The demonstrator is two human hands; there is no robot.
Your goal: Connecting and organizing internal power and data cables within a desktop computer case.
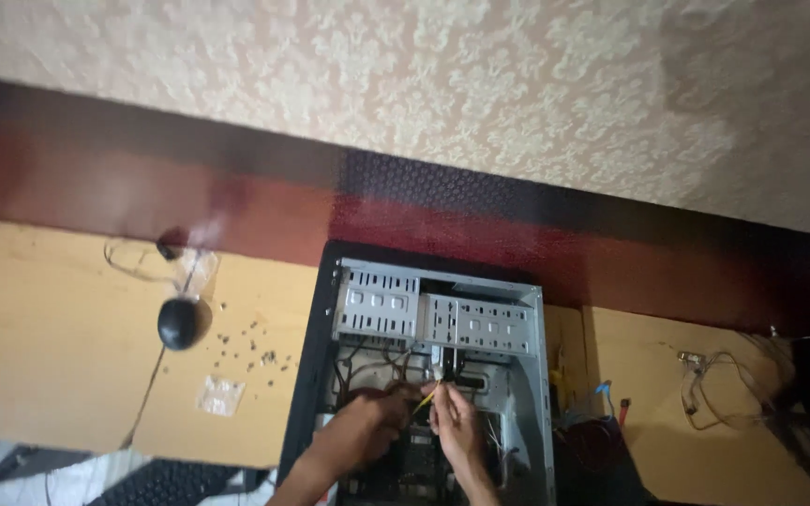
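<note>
- While lying open on the worktop (58, 347), computer case (433, 375) showing wiring unfinished.
- Left hand (377, 426) and right hand (457, 426) fingers pinching a yellow cable connector (428, 394), not yet seated.
- Loose screws (246, 342) waiting near the far edge.

A: Wall? (442, 84)
B: Cream wallpaper, raised floral pattern, fills 12 o'clock. Shadow patch toward 2 o'clock.
A: Below it?
B: Dark red band (236, 201) running 9 to 3 o'clock, tilted, blackish along its upper edge.
A: Furniture?
B: Light wooden tabletop (39, 347), 9 o'clock across to 4 o'clock. Small scattered bits (250, 347) near 9 o'clock, a black round object (180, 323) beside them, a clear plastic scrap (220, 394) at 8 o'clock. Loose cables (714, 384) at 4 o'clock.
A: Light?
B: Dim, warm, soft blur. No window seen.
</note>
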